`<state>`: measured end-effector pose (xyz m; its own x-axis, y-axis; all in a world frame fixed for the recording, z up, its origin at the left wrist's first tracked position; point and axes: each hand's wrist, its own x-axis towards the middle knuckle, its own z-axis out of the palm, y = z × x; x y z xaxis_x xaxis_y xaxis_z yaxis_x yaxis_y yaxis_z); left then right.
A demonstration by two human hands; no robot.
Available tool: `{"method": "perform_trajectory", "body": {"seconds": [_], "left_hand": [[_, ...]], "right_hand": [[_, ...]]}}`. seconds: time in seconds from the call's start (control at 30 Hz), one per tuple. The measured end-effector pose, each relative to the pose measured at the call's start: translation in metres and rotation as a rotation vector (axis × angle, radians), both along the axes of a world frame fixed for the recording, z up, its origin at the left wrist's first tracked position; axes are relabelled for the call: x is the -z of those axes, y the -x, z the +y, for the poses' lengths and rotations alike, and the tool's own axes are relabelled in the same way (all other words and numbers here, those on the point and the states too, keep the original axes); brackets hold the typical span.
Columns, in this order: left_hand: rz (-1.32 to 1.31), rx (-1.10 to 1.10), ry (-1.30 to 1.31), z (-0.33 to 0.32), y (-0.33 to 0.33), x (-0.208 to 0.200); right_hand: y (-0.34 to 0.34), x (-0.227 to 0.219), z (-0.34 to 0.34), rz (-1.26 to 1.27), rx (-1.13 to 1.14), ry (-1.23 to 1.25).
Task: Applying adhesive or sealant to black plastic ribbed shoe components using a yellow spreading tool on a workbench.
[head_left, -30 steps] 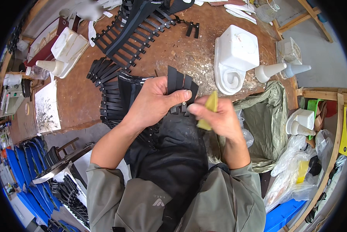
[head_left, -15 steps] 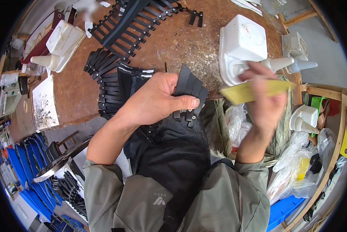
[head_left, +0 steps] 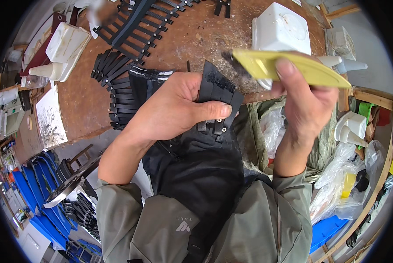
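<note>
My left hand [head_left: 174, 107] pinches a fanned bundle of black straps [head_left: 212, 94] between thumb and fingers. A glossy dark smear lies across the upper part of the straps, and small metal eyelets show at their lower ends. In my right hand [head_left: 299, 90] is a yellow-handled brush [head_left: 249, 65], held along its flat handle. Its dark bristles, blurred, point left, above and to the right of the straps and apart from them. A black apron [head_left: 192, 166] covers my lap below the hands.
On the brown table [head_left: 201, 35] lie black strap pieces [head_left: 137, 30] and a fanned strap row [head_left: 120, 96]. White containers with cone nozzles stand at the right [head_left: 284, 30] and left [head_left: 67, 46]. Plastic bags [head_left: 336, 188] and a blue crate [head_left: 330, 230] are beside me.
My right hand has turned the brush and brought it up, with its bristles now in sight. A glossy smear now shows on the straps. My left hand keeps its hold.
</note>
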<state>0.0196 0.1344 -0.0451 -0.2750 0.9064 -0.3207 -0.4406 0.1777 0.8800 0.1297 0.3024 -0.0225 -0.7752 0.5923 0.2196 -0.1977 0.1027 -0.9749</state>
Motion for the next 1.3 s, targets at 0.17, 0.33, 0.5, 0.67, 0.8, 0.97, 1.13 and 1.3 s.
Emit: {"method": "perform_trajectory", "body": {"seconds": [0.17,0.33,0.5,0.67,0.8,0.97,1.13,1.3], "left_hand": [[-0.021,-0.063,-0.006,0.001,-0.002,-0.004],[0.013,-0.071,0.041,-0.002,-0.001,-0.002],[0.011,-0.088,0.083,-0.003,0.001,-0.004],[0.046,-0.091,0.072,0.000,-0.003,-0.008],[0.051,-0.075,0.020,0.003,-0.005,-0.004],[0.041,-0.060,0.019,0.000,-0.005,-0.007],[0.025,-0.097,-0.048,0.003,-0.011,-0.008],[0.054,-0.066,-0.045,0.001,-0.010,0.000]], "right_hand": [[-0.002,-0.002,-0.008,-0.037,-0.068,-0.286],[-0.018,0.001,-0.002,-0.024,-0.092,-0.254],[-0.032,0.004,0.003,-0.106,0.071,-0.062],[-0.027,-0.003,0.009,-0.061,0.010,-0.409],[-0.011,-0.011,0.001,0.047,-0.011,-0.170],[0.015,-0.013,0.000,-0.070,0.053,-0.254],[-0.002,-0.013,-0.006,-0.047,-0.122,-0.470],[-0.016,-0.009,0.027,-0.030,0.204,-0.381]]}}
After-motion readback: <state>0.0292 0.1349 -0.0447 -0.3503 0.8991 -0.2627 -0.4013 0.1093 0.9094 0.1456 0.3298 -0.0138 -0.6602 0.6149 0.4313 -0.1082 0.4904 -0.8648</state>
